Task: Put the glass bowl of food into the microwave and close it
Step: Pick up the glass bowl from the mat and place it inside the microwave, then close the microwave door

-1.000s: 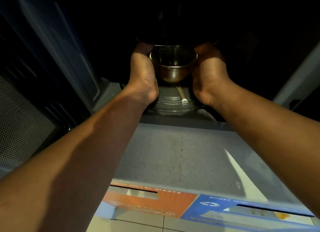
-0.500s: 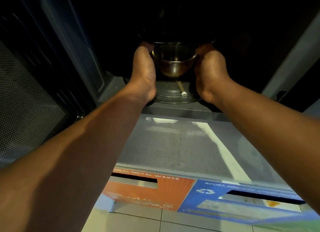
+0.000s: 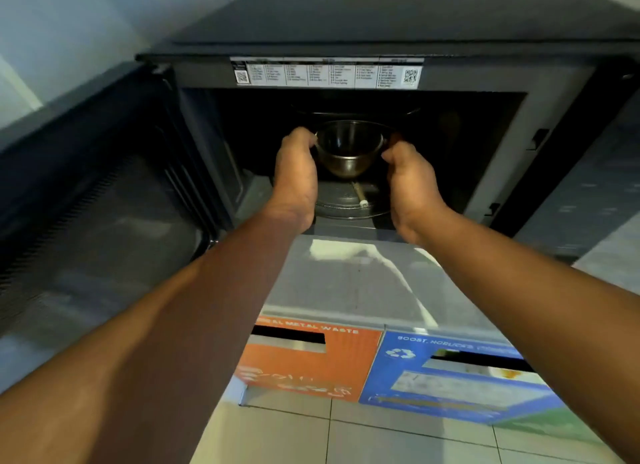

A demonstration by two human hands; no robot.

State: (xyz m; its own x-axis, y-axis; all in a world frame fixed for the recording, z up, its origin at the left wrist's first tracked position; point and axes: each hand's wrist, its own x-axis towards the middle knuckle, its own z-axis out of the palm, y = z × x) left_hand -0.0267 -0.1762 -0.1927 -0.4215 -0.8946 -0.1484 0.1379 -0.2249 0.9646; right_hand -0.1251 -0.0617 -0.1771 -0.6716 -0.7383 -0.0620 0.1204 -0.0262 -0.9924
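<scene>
The black microwave [image 3: 381, 23] stands on a grey counter with its door [image 3: 104, 203] swung wide to the left. Inside the dark cavity a clear glass bowl [image 3: 349, 151] with dark food sits low over the centre of the glass turntable [image 3: 346, 203]; I cannot tell whether it rests on it. My left hand [image 3: 298, 176] grips the bowl's left side. My right hand [image 3: 408, 183] grips its right side, thumb at the rim. Both forearms reach in through the opening.
The grey counter [image 3: 346, 283] runs in front of the microwave. Below it are an orange waste bin front [image 3: 311, 359] and a blue recycling bin front [image 3: 450, 370], each with a slot, over a tiled floor [image 3: 346, 439]. A pale wall lies at the left.
The view has pulled back and brightened, so the whole microwave and its door show. Both hands stay on the bowl, which sits slightly lower over the turntable.
</scene>
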